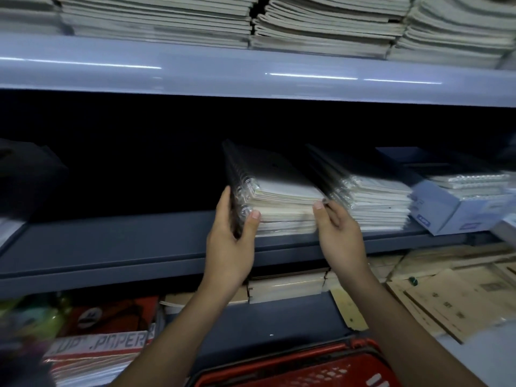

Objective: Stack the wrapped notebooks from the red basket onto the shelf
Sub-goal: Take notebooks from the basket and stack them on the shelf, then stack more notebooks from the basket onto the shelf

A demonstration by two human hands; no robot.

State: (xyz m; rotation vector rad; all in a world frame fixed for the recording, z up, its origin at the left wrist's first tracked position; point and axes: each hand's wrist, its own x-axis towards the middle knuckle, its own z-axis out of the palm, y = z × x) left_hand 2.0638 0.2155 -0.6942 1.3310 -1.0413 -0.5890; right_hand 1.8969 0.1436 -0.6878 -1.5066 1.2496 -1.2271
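Nearest me sits the red basket [307,370], contents hidden. Above it my left hand [233,247] grips the spiral edge of the wrapped notebooks [279,202] on the shelf [111,247]; my right hand [337,233], fingers loosely curled, steadies their corner. Stacking looks well underway.

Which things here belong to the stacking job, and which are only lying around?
Job: left hand, right hand, both on the notebook stack; neighbour stack; red basket; shelf.
Lying about: blue box, brown envelopes, paper piles above.
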